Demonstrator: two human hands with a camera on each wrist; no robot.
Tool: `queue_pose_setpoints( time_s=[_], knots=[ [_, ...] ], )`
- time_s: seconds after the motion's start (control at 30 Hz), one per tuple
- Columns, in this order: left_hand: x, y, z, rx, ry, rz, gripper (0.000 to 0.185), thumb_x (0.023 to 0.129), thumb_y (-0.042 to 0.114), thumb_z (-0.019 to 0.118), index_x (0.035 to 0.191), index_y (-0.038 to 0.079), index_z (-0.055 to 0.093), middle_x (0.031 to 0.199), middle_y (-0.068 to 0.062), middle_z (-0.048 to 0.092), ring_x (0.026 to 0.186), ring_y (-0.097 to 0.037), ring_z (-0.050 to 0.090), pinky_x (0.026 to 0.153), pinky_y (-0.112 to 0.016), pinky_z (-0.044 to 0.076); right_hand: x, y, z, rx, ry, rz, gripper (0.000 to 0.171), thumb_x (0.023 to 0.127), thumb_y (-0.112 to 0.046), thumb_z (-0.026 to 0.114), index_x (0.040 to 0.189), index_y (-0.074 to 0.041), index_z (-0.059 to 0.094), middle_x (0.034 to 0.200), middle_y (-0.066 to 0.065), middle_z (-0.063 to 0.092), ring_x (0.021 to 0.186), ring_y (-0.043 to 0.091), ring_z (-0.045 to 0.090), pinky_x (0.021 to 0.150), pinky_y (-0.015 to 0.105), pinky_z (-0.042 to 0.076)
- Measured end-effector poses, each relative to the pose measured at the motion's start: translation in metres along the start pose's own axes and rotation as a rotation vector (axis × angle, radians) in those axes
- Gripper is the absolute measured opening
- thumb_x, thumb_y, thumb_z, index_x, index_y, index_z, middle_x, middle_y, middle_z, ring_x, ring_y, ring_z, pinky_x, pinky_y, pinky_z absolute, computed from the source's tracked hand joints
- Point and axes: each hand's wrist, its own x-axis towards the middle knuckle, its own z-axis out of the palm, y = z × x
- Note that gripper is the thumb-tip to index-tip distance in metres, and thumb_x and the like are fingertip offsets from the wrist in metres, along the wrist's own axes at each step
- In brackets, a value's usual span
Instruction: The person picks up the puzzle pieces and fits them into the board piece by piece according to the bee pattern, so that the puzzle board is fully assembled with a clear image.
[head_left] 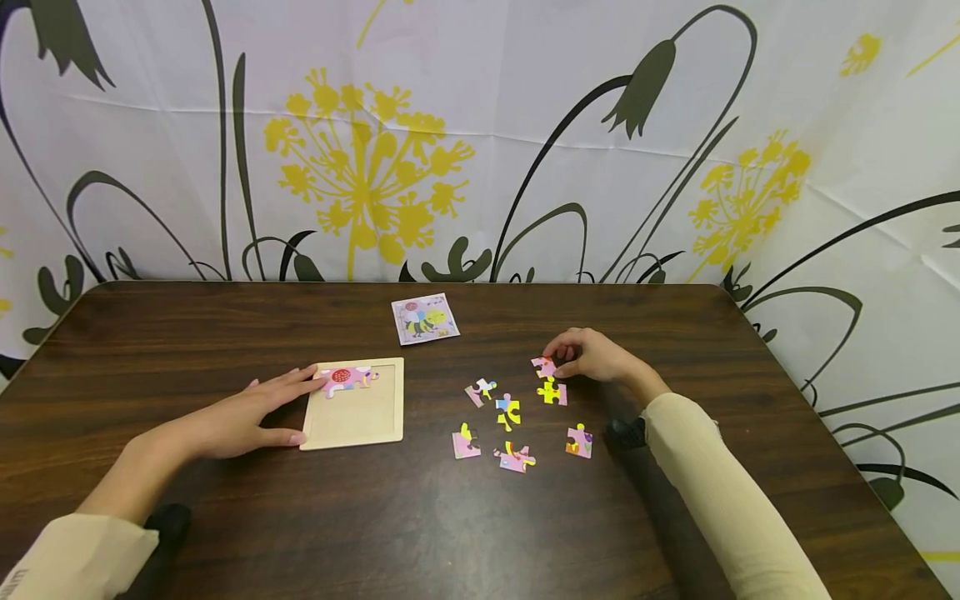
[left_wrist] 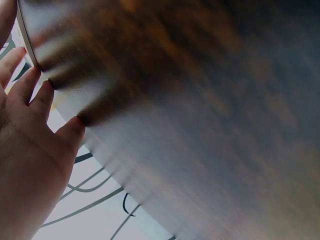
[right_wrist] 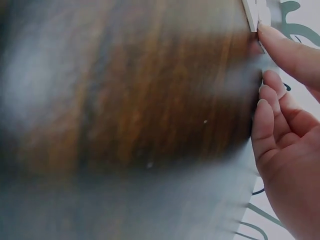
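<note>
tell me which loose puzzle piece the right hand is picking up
The pink piece farthest back of the scattered group, under the right hand fingertips. The other six loose pieces lie untouched nearer the person, the closest being the yellow piece.

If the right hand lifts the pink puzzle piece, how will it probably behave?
The pink puzzle piece looks flat and thin, so probably light and fairly stiff. Lying flush on the smooth table, it may slide before the right hand gets a fingertip grip. It should not roll.
</note>
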Motion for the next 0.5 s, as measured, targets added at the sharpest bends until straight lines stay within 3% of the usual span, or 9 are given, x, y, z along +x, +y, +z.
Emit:
queue_pose_setpoints(
  time_s=[0.5],
  knots=[
    [-0.0003, 0.0029, -0.0006, 0.004, 0.004, 0.002, 0.082, 0.079, 0.045, 0.065, 0.142, 0.007, 0.030, 0.147, -0.024, 0.018, 0.133, -0.045, 0.012, 0.097, -0.068, 0.005, -0.0033, 0.0031, 0.0036, -0.038, 0.048, -0.015, 0.024, 0.077, -0.016, 0.075, 0.096, -0.008, 0.065, 0.084, 0.004, 0.054, 0.077, 0.019, 0.047, 0.069, 0.032, 0.041]
  ],
)
